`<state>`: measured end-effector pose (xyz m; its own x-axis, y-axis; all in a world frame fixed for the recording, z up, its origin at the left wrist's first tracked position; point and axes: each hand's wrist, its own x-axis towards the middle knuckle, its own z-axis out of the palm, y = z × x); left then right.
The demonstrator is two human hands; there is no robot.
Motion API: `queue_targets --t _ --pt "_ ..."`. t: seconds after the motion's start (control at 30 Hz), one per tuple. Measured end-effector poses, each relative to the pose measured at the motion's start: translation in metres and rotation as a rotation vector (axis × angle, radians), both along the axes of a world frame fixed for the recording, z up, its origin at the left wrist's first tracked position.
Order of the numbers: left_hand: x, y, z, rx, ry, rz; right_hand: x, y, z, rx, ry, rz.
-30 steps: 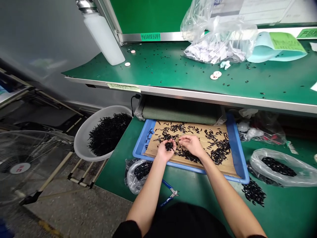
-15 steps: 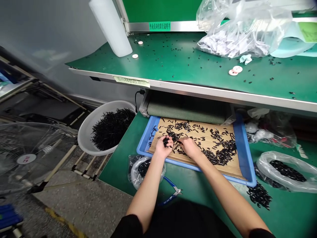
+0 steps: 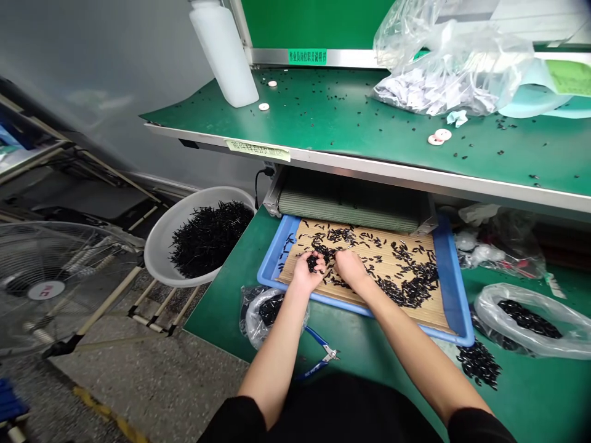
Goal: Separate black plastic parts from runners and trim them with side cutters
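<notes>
My left hand (image 3: 308,269), palm up with curled fingers, cups several small black glossy pieces (image 3: 313,263) over the front left part of a blue tray (image 3: 455,271). Just to its right, my right hand (image 3: 349,267) reaches down among the loose pieces with its fingers bent together; its fingertips are mostly hidden, so what they pinch cannot be made out. A sheet of corrugated cardboard (image 3: 369,266) lines the tray, and more black pieces (image 3: 410,286) lie scattered on it, thickest at the right.
Blue-handled nippers (image 3: 325,352) and a plastic bag of black pieces (image 3: 258,320) lie near my left forearm. At right are a loose pile (image 3: 479,363) and an open bag (image 3: 489,301). A white basin (image 3: 154,261) stands left. A shelf (image 3: 323,123) overhangs the tray.
My right hand has drawn slightly left, its fingers more tucked under. The left hand stays cupped around its pieces. The whole view has shifted a little.
</notes>
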<state>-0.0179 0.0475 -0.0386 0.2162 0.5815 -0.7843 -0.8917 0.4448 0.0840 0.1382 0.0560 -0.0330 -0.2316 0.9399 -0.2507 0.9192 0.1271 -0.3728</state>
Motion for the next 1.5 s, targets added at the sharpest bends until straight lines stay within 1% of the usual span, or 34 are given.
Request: queue_targets --t 0.1,0.17,0.23,0.3,0.37,0.4,0.47,0.6,0.67,0.73,0.83,0.97,1.07,1.13,1.23,1.3,1.33,1.4,1.5 --pt "0.003 -0.001 0.003 -0.004 0.004 0.01 0.013 0.002 0.004 0.02 0.102 -0.038" --pt "0.008 -0.001 0.003 -0.012 0.004 0.018 0.018 -0.002 0.012 0.045 0.186 -0.042" --pt "0.016 -0.001 0.003 -0.021 0.006 0.023 0.015 -0.011 0.023 0.088 0.26 -0.026" --pt "0.025 0.0 0.002 -0.029 0.005 0.023 0.005 -0.022 0.034 0.133 0.307 0.014" --pt "0.033 0.0 0.002 -0.033 -0.004 0.012 -0.002 -0.031 0.043 0.161 0.319 0.056" --pt "0.035 0.0 0.002 -0.033 -0.013 0.004 -0.002 -0.034 0.045 0.169 0.312 0.062" --pt "0.037 0.0 0.002 -0.032 -0.038 -0.015 0.013 -0.035 0.045 0.175 0.263 0.017" --pt "0.035 -0.001 0.003 -0.032 -0.085 -0.045 0.073 -0.028 0.031 0.126 0.076 -0.171" --pt "0.035 -0.001 0.003 -0.034 -0.092 -0.05 0.095 -0.023 0.022 0.073 0.005 -0.188" --pt "0.037 -0.001 0.003 -0.036 -0.092 -0.052 0.102 -0.02 0.014 0.032 -0.044 -0.174" --pt "0.039 -0.001 0.003 -0.037 -0.089 -0.058 0.093 -0.018 0.006 0.004 -0.094 -0.157" --pt "0.039 -0.001 0.004 -0.039 -0.081 -0.07 0.083 -0.017 0.005 0.003 -0.102 -0.152" --pt "0.04 -0.002 0.004 -0.041 -0.071 -0.068 0.084 -0.016 0.012 0.027 -0.059 -0.169" --pt "0.042 -0.002 0.003 -0.044 -0.058 -0.064 0.078 -0.017 0.02 0.056 0.014 -0.155" --pt "0.045 -0.002 0.0 -0.045 -0.025 -0.051 0.057 -0.024 0.033 0.099 0.174 -0.045" --pt "0.047 -0.001 -0.001 -0.042 -0.006 -0.042 0.044 -0.027 0.038 0.119 0.257 0.038" --pt "0.047 -0.002 -0.001 -0.042 -0.005 -0.041 0.041 -0.027 0.038 0.126 0.273 0.054" --pt "0.047 -0.002 -0.001 -0.042 -0.02 -0.046 0.044 -0.023 0.035 0.134 0.248 0.023" --pt "0.044 -0.004 0.0 -0.044 -0.055 -0.054 0.061 -0.008 0.024 0.103 0.138 -0.065"
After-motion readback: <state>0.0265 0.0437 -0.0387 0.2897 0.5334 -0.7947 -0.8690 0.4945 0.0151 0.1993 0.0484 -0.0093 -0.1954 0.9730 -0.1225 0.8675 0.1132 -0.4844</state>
